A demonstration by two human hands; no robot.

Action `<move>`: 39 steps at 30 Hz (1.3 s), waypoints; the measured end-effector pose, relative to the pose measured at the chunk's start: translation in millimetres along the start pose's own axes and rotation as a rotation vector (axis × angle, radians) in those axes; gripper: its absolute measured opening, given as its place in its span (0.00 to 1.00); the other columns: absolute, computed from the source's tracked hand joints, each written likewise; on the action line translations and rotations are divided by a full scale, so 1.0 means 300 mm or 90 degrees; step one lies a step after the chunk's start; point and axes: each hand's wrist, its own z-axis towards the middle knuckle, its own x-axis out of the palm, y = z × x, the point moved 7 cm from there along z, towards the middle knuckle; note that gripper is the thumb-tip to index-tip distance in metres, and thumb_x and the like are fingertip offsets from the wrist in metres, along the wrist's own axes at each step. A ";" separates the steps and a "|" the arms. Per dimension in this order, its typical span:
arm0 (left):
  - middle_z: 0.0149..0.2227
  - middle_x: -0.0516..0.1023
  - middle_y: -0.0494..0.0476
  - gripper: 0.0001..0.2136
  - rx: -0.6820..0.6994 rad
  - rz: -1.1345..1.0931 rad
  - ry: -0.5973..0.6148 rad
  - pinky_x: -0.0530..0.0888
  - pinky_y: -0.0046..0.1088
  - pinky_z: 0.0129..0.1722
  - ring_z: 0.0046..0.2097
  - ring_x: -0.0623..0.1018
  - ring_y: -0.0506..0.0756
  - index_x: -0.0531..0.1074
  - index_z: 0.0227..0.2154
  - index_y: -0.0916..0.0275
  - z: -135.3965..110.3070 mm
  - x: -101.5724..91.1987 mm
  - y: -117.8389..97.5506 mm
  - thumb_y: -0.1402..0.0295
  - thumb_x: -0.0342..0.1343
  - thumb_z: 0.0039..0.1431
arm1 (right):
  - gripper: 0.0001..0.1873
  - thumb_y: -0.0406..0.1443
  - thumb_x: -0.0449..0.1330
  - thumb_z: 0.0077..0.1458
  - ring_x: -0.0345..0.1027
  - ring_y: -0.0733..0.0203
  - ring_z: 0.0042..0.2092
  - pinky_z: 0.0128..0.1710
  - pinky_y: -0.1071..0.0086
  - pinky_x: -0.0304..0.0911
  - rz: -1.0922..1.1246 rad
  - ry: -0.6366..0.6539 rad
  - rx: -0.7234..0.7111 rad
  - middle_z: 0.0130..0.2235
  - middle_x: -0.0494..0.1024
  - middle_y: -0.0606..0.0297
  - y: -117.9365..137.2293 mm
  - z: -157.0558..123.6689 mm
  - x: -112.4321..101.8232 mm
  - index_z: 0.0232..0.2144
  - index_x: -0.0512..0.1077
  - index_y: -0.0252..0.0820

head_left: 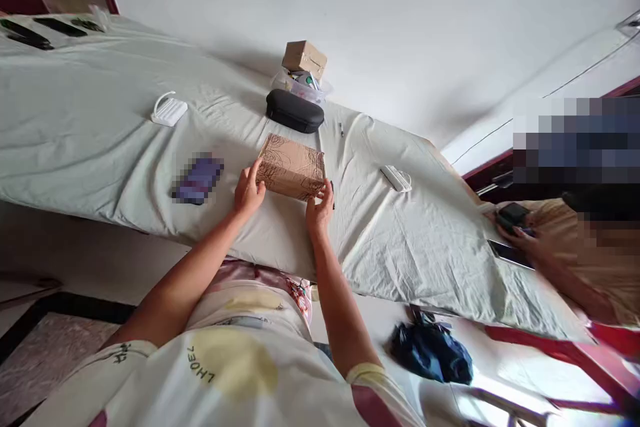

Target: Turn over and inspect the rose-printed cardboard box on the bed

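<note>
A brown patterned cardboard box (293, 165) rests on a table covered with a pale grey-green sheet (100, 140). My left hand (249, 191) holds the box's left end, fingers curled against its side. My right hand (320, 209) grips the box's near right corner, fingers bent up along its edge. Both forearms reach up from the bottom of the view.
Beyond the box lie a black oval case (294, 111), a clear tub of small items (305, 87) and a plain cardboard box (305, 59). A dark phone (198, 179) lies left; white objects (169, 110) (397, 178) sit either side. Another person's hand (520, 233) holds a phone at right. A dark bag (431, 351) lies on the floor.
</note>
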 end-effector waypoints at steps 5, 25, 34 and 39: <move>0.54 0.78 0.68 0.30 -0.089 -0.029 -0.003 0.78 0.44 0.56 0.53 0.80 0.63 0.59 0.68 0.63 0.017 0.038 0.098 0.71 0.55 0.63 | 0.29 0.34 0.56 0.55 0.72 0.58 0.38 0.44 0.58 0.74 -0.033 0.071 0.107 0.42 0.76 0.59 -0.094 -0.003 0.040 0.59 0.67 0.42; 0.61 0.72 0.80 0.47 -0.015 0.060 -0.017 0.74 0.53 0.61 0.63 0.74 0.74 0.60 0.64 0.70 0.000 0.051 0.041 0.52 0.74 0.47 | 0.42 0.48 0.66 0.57 0.71 0.51 0.49 0.54 0.52 0.69 -0.066 0.051 0.066 0.49 0.73 0.55 -0.019 0.003 0.019 0.68 0.58 0.43; 0.67 0.63 0.91 0.61 -0.030 0.126 -0.029 0.69 0.56 0.65 0.68 0.68 0.80 0.47 0.72 0.76 -0.025 0.055 -0.037 0.50 0.77 0.44 | 0.59 0.56 0.70 0.53 0.65 0.35 0.58 0.57 0.39 0.63 -0.228 0.059 0.084 0.58 0.68 0.41 0.060 -0.016 0.029 0.74 0.45 0.41; 0.66 0.66 0.90 0.61 -0.041 0.121 -0.030 0.69 0.54 0.65 0.66 0.71 0.78 0.49 0.71 0.76 -0.014 0.043 -0.038 0.52 0.78 0.42 | 0.53 0.50 0.70 0.57 0.68 0.43 0.54 0.56 0.45 0.67 -0.176 0.040 0.044 0.53 0.71 0.49 0.050 -0.008 0.022 0.73 0.48 0.42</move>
